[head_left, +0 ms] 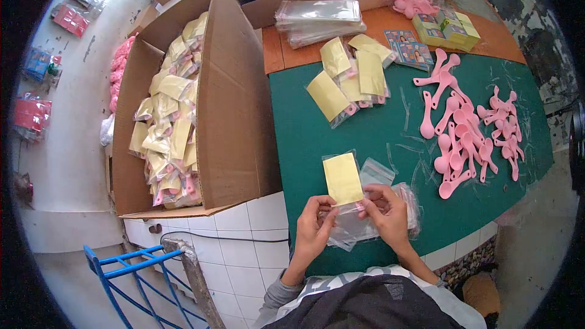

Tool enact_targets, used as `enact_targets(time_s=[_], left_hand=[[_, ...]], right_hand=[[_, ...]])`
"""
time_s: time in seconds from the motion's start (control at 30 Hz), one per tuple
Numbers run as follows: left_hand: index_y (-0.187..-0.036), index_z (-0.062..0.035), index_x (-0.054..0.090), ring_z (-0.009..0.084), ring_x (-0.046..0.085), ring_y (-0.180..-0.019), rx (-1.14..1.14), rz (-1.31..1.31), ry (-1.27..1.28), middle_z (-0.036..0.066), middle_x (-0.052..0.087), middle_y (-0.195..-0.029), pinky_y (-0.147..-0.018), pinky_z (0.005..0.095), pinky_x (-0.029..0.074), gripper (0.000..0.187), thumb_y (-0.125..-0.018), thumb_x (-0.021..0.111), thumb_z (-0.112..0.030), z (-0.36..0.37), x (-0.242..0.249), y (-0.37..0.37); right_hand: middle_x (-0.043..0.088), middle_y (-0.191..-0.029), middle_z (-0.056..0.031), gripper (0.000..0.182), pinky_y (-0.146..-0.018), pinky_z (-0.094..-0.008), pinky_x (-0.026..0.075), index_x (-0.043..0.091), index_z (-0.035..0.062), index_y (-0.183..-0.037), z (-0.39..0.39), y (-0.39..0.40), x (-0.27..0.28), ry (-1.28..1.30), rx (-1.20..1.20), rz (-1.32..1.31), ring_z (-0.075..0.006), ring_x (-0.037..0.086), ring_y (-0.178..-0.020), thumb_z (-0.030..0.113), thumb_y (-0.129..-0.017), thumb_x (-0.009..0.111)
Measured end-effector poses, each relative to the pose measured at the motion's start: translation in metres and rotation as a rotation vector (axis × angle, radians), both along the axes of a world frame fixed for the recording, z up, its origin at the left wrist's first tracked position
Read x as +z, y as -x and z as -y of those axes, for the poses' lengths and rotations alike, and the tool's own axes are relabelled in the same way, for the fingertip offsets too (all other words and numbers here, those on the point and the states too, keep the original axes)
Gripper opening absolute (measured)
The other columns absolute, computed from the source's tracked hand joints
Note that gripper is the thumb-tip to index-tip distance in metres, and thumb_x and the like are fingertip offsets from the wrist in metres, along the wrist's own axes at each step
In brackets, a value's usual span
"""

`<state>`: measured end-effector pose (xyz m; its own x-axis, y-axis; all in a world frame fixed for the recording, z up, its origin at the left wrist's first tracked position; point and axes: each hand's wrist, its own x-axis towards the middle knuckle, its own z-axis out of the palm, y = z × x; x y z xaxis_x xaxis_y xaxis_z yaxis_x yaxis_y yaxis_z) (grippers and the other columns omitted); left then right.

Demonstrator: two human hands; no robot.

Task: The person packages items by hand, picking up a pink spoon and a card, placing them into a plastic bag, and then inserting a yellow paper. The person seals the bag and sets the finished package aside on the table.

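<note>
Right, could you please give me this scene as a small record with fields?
left hand: pinching bottom edge of yellow-card bag
right hand: pinching same bag, lower right corner
larger pink spoons: loose cluster, right side of green table
smaller pink spoons: cluster farther right
cardboard box: open, left of table, holding many packed bags

legibility log: no readable text

printed cards point(414, 56) at the far side of the green table top: small multicolour print, too small to resolve. stacked card packs point(446, 30) just beside them: coloured printed patches, lettering likewise unresolved. no word, brand, number or sign can be read on any surface.
</note>
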<state>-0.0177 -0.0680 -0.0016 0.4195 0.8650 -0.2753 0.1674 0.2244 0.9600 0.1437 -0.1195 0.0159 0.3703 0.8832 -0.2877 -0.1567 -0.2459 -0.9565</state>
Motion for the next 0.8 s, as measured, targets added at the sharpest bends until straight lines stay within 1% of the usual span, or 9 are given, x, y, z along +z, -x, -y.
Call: enact_targets(time_s=[0.13,0.23,0.4,0.47,0.53,0.57,0.67,0.7,0.8], left_hand=[[-0.116,-0.0006,0.047,0.0090,0.053,-0.080,-0.047,-0.025,-0.023,0.006,0.052,-0.101,-0.062,0.0208,0.047,0.033,-0.085,0.056,0.001,-0.001,0.008,0.001],[-0.125,-0.0018,0.045,0.0104,0.053,-0.084,-0.106,-0.045,-0.102,0.007,0.051,-0.109,-0.064,0.0213,0.047,0.044,-0.083,0.056,0.003,-0.005,0.012,0.004],[-0.130,-0.0064,0.046,0.0124,0.053,-0.086,-0.216,-0.044,-0.320,0.008,0.049,-0.123,-0.070,0.0228,0.049,0.053,-0.079,0.058,0.004,-0.041,0.053,0.010],[-0.129,-0.0059,0.046,0.0126,0.053,-0.086,-0.233,-0.129,-0.416,0.008,0.050,-0.122,-0.069,0.0231,0.049,0.053,-0.079,0.058,0.004,-0.066,0.078,0.005],[-0.131,-0.0061,0.045,0.0128,0.054,-0.085,-0.201,-0.068,-0.511,0.010,0.050,-0.122,-0.068,0.0253,0.051,0.055,-0.079,0.059,0.004,-0.093,0.080,-0.007],[-0.124,-0.0037,0.049,0.0181,0.056,-0.082,-0.115,-0.064,-0.686,0.013,0.053,-0.115,-0.063,0.0302,0.051,0.046,-0.080,0.062,-0.002,-0.105,0.073,-0.018],[-0.109,-0.0006,0.052,0.0251,0.058,-0.079,0.023,-0.531,-1.081,0.015,0.055,-0.101,-0.063,0.0356,0.050,0.033,-0.079,0.065,-0.008,-0.110,0.053,-0.035],[-0.096,-0.0004,0.052,0.0308,0.058,-0.077,-0.071,-0.444,-0.879,0.016,0.054,-0.091,-0.065,0.0384,0.048,0.028,-0.078,0.067,-0.016,-0.096,0.051,-0.041],[-0.101,-0.0002,0.052,0.0315,0.057,-0.079,-0.336,-0.585,-0.826,0.015,0.053,-0.087,-0.068,0.0383,0.046,0.033,-0.078,0.066,-0.018,-0.055,0.026,-0.053]], right_hand=[[0.063,-0.084,-0.0089,0.030,-0.061,-0.0233,0.052,0.056,0.0006,-0.114,0.002,-0.002,-0.006,0.006,0.048,0.064,-0.0127,0.063,-0.070,0.001,-0.084,0.058],[0.061,-0.086,-0.0098,0.027,-0.059,-0.0255,0.050,0.059,0.0002,-0.110,0.001,-0.004,-0.005,-0.028,0.095,0.170,-0.0135,0.061,-0.067,0.001,-0.083,0.057],[0.058,-0.093,-0.0124,0.031,-0.068,-0.0308,0.048,0.060,0.0001,-0.102,0.019,-0.070,0.020,-0.079,0.012,0.952,-0.0212,0.060,-0.075,-0.007,-0.073,0.052],[0.057,-0.100,-0.0146,0.028,-0.078,-0.0351,0.045,0.058,0.0010,-0.096,0.040,-0.113,0.020,0.080,-0.082,1.295,-0.0300,0.057,-0.087,-0.008,-0.070,0.050],[0.055,-0.104,-0.0136,0.029,-0.086,-0.0384,0.040,0.056,0.0022,-0.097,0.065,-0.148,0.019,0.245,-0.028,1.493,-0.0325,0.053,-0.097,-0.008,-0.071,0.050],[0.055,-0.105,-0.0128,0.027,-0.087,-0.0391,0.039,0.056,0.0025,-0.097,0.075,-0.156,0.018,0.276,-0.020,1.495,-0.0318,0.052,-0.099,-0.007,-0.072,0.051],[0.055,-0.105,-0.0108,0.024,-0.089,-0.0404,0.038,0.055,0.0032,-0.095,0.093,-0.168,0.010,0.337,-0.018,1.505,-0.0302,0.051,-0.101,-0.005,-0.073,0.053],[0.054,-0.104,-0.0104,0.023,-0.088,-0.0405,0.038,0.055,0.0034,-0.095,0.095,-0.170,0.007,0.340,-0.034,1.512,-0.0300,0.051,-0.101,-0.005,-0.073,0.054],[0.054,-0.100,-0.0101,0.023,-0.087,-0.0398,0.037,0.054,0.0039,-0.097,0.096,-0.168,0.018,0.426,-0.012,1.364,-0.0295,0.050,-0.100,-0.003,-0.075,0.056]])
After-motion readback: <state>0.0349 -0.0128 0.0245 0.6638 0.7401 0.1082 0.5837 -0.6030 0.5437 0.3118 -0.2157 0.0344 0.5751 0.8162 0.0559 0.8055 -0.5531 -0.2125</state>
